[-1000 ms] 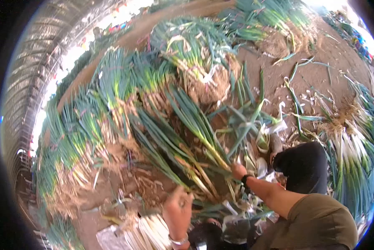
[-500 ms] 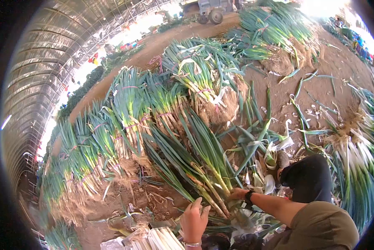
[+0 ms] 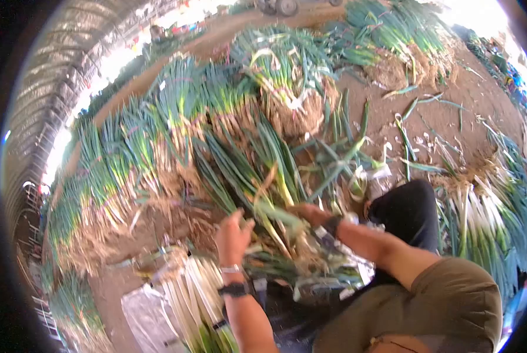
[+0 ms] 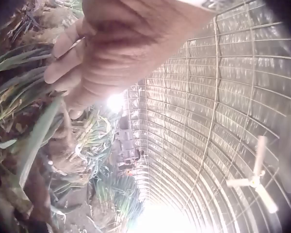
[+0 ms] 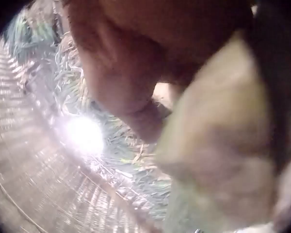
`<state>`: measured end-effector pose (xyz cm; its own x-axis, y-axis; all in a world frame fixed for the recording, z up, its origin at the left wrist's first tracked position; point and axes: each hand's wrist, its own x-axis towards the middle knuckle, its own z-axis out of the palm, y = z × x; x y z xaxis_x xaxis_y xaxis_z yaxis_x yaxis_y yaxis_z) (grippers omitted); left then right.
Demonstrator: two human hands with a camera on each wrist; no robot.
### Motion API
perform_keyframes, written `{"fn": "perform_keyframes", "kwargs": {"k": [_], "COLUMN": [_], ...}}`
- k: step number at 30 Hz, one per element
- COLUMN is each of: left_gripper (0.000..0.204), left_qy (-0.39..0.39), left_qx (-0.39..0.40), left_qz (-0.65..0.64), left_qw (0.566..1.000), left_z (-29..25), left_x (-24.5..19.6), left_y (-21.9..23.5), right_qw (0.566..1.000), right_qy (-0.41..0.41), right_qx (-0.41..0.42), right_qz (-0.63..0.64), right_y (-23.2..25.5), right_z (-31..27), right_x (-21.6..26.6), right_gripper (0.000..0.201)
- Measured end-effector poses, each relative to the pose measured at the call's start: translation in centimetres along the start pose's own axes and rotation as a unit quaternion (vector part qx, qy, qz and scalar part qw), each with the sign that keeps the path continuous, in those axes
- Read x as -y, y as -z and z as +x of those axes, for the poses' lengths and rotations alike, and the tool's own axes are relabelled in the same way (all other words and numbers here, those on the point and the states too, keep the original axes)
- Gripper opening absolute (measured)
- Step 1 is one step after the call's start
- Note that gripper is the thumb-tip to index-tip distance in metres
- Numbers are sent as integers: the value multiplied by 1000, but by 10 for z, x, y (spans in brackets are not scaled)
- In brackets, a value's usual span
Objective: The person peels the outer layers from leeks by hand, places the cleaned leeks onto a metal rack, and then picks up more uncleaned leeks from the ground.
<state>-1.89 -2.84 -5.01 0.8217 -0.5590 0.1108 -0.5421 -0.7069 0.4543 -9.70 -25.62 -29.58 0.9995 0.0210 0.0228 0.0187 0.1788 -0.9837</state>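
Observation:
In the head view my left hand (image 3: pixel 234 238) is raised beside the loose leeks (image 3: pixel 231 170), fingers slightly bent and apart, seemingly holding nothing. The left wrist view shows the fingers (image 4: pixel 65 63) near a green leaf (image 4: pixel 39 141); whether they touch cannot be told. My right hand (image 3: pixel 313 216) grips a blurred green leaf (image 3: pixel 275 213) above the root ends of those leeks. Close to the right wrist camera, a pale yellow-green leaf (image 5: pixel 218 126) hangs by the right hand (image 5: pixel 131 63), covering part of it; its fingertips are mostly hidden.
Tied leek bundles (image 3: pixel 181 94) stand in rows at the left and back. Peeled white leeks (image 3: pixel 196 294) lie beside a silvery sheet (image 3: pixel 146 315) at lower left. More leeks (image 3: pixel 481 217) lie at the right, near a bent knee (image 3: pixel 407 212). Leaf scraps litter the soil.
The right hand has moved left and up over the loose leeks, and a blurred leaf now shows by it. The left hand has moved up and left. The head view has shifted.

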Motion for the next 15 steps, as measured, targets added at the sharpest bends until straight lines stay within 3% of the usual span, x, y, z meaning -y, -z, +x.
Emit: {"fn": "perform_keyframes", "kwargs": {"k": [1, 3, 4, 5, 6, 7, 9, 10, 11, 13, 14, 15], "left_gripper": [43, 41, 41, 40, 38, 38, 35, 34, 34, 38, 46, 46], "left_qy": [-5, 11, 20, 26, 31, 38, 28, 30, 33, 84, 82, 83], "left_qx": [-10, -16, -12, -24, -34, -33, -40, -41, -42, -31, -32, -37], "left_qz": [13, 10, 13, 4, -4, -1, -122, -128, -127, -300, -407, -406], "left_qw": [1000, 1000, 1000, 999, 999, 999, 991, 990, 990, 950, 909, 909], "left_z": [-1, 0, 1, 2, 2, 3, 9, 12, 14, 19, 20, 19], "left_x": [3, 0, 2, 5, 7, 10, 15, 12, 12, 6, 2, -2], "left_y": [3, 11, 13, 13, 12, 10, 6, 5, 2, -3, -4, -5], "right_qw": [990, 974, 982, 962, 965, 974, 954, 969, 968, 952, 958, 958], "right_qy": [11, -166, -186, -201, -180, -160, -163, -161, -163, -138, -135, -134], "right_qx": [-7, 20, -26, -70, -59, -15, -9, -6, -3, 52, 52, 57], "right_qz": [-137, -154, 12, 172, 183, 161, 252, 188, 189, 267, 247, 246], "right_y": [-4, -14, -17, -19, -35, -27, -41, -60, -60, -60, -62, -62], "right_z": [-7, -8, -10, -14, -33, -37, -49, -64, -66, -74, -78, -81], "right_x": [56, 89, 95, 103, 146, 135, 146, 199, 193, 178, 173, 170], "right_gripper": [51, 37, 35, 34, 32, 37, 34, 42, 42, 42, 43, 43]}}
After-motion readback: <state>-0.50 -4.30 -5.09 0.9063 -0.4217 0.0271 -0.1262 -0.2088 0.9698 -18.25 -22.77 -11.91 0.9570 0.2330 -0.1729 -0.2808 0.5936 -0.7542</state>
